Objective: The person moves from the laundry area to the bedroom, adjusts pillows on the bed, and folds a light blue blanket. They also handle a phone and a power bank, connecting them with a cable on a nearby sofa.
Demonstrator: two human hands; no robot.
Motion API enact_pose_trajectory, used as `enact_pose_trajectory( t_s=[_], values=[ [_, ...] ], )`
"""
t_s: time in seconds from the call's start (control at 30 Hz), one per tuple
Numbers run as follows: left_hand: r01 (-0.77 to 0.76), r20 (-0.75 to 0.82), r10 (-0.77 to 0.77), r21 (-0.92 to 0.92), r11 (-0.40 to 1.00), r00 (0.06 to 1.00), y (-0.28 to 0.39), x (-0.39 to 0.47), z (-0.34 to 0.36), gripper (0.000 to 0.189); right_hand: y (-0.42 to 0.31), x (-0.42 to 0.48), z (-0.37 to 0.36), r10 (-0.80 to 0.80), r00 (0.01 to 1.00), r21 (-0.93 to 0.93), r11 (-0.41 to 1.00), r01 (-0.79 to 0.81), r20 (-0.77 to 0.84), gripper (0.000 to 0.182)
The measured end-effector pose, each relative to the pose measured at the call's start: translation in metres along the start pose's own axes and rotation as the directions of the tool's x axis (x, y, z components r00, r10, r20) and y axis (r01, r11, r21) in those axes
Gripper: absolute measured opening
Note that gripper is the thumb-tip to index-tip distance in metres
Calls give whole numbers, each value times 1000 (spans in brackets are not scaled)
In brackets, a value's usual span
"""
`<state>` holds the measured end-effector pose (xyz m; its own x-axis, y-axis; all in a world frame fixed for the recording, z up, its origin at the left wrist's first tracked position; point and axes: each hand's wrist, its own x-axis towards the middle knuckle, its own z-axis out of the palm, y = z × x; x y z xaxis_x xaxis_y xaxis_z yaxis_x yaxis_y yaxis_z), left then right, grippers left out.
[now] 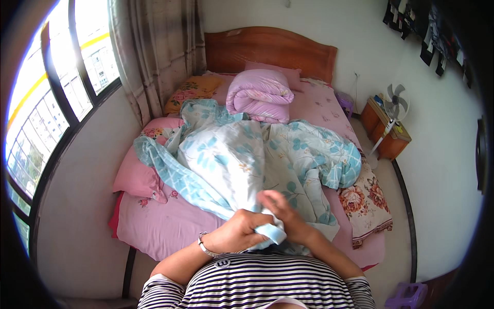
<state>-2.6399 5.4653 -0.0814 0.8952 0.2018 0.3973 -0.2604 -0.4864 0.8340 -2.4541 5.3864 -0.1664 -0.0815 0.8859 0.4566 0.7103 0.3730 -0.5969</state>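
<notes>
A white quilt cover with blue leaf prints and a light blue patterned side (220,154) lies spread and rumpled over the bed. Close to my body, my left hand (243,228) is closed around a bunched edge of it, and a light blue strip pokes out past the thumb. Right beside it, my right hand (283,214) is against the gathered fabric with its fingers extended and blurred; whether it grips the cloth is hard to tell. Behind the cover sits a folded pink quilt (260,94).
Pink sheeting covers the bed (170,235). A pink pillow (135,174) and a yellow floral pillow (193,90) lie on the left, by the curtain (158,50). At right are a floral cloth (366,204), a standing fan (393,104), a wooden cabinet (397,143) and a purple stool (407,295).
</notes>
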Motion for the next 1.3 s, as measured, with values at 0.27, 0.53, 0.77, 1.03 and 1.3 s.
enact_pose_trajectory(
  t_s=[0.27,0.53,0.77,1.03,1.3],
  values=[
    [-117,-40,113,-132,984,993,-38,-19,-21,45,-28,-32,-48,226,957,502,816,-287,181,19],
    [188,-229,-40,673,716,973,-142,45,7,75,4,-143,-99,750,650,350,645,-679,-121,18],
    [156,-30,-193,715,681,981,-197,44,5,24,35,-166,-79,846,506,280,533,-799,-167,18],
    [643,-25,-758,-512,569,651,-85,-131,21,37,60,-107,-71,692,720,156,719,-678,-59,18],
    [-221,-460,-80,-564,796,884,64,-158,-9,22,109,-14,82,470,835,72,859,-508,286,18]
  ],
)
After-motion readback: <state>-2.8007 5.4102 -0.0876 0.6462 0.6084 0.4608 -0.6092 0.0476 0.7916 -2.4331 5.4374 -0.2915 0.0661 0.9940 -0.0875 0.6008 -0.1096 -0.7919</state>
